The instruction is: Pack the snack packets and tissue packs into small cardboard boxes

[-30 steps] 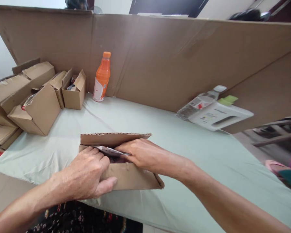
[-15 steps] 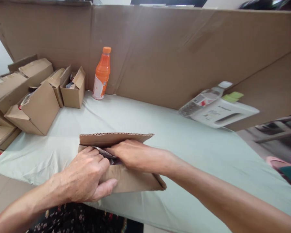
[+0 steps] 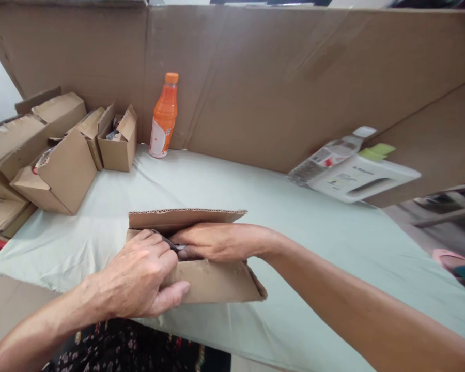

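A person leans over a small cardboard box [image 3: 217, 283] at the near edge of a table spread with a pale green cloth [image 3: 279, 217]. The left hand [image 3: 139, 279] clamps the box's near wall, thumb pressed against the outer face and fingers curled over the rim. The right hand [image 3: 213, 242] reaches in from the right and lies low inside the box, its fingertips on a dark packet [image 3: 171, 243] that shows as a thin sliver between the two hands. Whether that hand pinches the packet or only presses on it cannot be told. The box's back flap [image 3: 182, 218] stands up just behind the knuckles.

Well apart at the far left, several open boxes [image 3: 62, 173] sit bunched together. An orange bottle [image 3: 163, 116] stands upright against the tall cardboard screen [image 3: 279, 77] that walls in the table. To the right, a white jug [image 3: 358, 180] lies on its side with a clear bottle [image 3: 327, 157] touching it.
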`<action>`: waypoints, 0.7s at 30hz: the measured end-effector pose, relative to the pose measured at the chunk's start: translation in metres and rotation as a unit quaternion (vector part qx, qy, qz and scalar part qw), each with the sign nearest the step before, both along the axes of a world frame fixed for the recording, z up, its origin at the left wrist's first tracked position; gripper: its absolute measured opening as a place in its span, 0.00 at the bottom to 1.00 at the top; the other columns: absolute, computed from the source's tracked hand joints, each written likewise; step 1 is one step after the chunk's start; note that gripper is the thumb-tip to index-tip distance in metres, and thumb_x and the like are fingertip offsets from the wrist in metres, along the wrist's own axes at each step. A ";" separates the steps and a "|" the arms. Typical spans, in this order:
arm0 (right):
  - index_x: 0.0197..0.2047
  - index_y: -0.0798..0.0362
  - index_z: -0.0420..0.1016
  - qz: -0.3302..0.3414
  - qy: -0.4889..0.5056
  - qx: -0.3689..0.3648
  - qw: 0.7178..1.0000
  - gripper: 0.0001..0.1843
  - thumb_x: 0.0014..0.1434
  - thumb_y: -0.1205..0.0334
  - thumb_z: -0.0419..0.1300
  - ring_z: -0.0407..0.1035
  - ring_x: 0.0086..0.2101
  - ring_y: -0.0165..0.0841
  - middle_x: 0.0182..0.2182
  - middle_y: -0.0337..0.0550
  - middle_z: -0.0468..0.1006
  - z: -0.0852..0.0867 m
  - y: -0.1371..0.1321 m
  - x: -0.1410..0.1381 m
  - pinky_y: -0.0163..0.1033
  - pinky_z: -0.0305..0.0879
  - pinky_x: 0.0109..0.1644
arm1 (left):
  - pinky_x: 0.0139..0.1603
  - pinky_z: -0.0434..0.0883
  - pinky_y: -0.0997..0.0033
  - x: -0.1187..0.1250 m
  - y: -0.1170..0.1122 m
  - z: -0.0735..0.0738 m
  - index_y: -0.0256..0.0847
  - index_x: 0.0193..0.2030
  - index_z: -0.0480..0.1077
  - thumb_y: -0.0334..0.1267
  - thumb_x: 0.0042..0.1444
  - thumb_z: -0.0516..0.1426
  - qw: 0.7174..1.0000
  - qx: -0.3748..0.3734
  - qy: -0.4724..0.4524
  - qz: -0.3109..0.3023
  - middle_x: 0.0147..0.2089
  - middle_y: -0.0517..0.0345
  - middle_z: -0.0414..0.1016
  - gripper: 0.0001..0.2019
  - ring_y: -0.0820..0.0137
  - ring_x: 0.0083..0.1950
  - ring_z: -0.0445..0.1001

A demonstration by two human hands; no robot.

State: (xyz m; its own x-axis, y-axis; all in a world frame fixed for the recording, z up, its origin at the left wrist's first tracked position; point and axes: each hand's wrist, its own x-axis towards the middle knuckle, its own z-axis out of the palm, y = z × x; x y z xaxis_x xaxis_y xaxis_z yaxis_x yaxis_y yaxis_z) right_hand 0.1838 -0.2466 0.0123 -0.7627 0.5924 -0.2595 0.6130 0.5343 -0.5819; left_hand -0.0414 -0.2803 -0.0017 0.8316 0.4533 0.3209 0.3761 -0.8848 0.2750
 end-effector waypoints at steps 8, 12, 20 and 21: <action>0.54 0.49 0.80 -0.003 0.042 -0.115 0.992 0.17 0.71 0.56 0.54 0.75 0.53 0.40 0.53 0.43 0.82 -0.004 0.004 -0.001 0.44 0.68 0.60 | 0.39 0.70 0.62 0.000 0.002 0.001 0.40 0.28 0.67 0.44 0.68 0.52 0.999 0.026 -0.037 -0.008 0.29 0.54 0.73 0.17 0.65 0.33 0.69; 0.56 0.49 0.80 -0.033 0.057 -0.075 0.995 0.18 0.71 0.56 0.54 0.75 0.55 0.41 0.55 0.44 0.81 0.001 -0.008 0.002 0.46 0.68 0.61 | 0.39 0.70 0.63 -0.001 0.000 0.001 0.41 0.28 0.66 0.41 0.68 0.51 0.997 0.036 -0.068 -0.014 0.28 0.56 0.71 0.16 0.67 0.32 0.67; 0.60 0.52 0.77 -0.142 0.133 0.085 0.977 0.20 0.71 0.55 0.54 0.74 0.56 0.39 0.57 0.47 0.80 0.017 -0.053 0.017 0.44 0.69 0.61 | 0.46 0.75 0.59 -0.005 -0.001 -0.002 0.39 0.40 0.70 0.39 0.67 0.54 0.990 0.026 -0.138 0.004 0.40 0.49 0.78 0.07 0.62 0.43 0.75; 0.59 0.51 0.77 -0.142 0.135 0.089 0.977 0.20 0.71 0.54 0.55 0.75 0.55 0.39 0.56 0.47 0.81 0.018 -0.057 0.018 0.44 0.70 0.60 | 0.47 0.76 0.59 -0.007 -0.001 -0.002 0.39 0.44 0.70 0.39 0.66 0.55 0.987 0.033 -0.157 0.011 0.45 0.47 0.79 0.06 0.62 0.46 0.76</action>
State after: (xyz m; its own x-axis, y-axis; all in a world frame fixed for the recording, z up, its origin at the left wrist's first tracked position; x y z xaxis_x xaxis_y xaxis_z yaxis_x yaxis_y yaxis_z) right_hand 0.2022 -0.3041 0.0300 -0.5883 0.8068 0.0553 0.5874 0.4733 -0.6565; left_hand -0.0487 -0.2817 -0.0042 0.6763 0.4408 0.5902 0.3016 -0.8967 0.3241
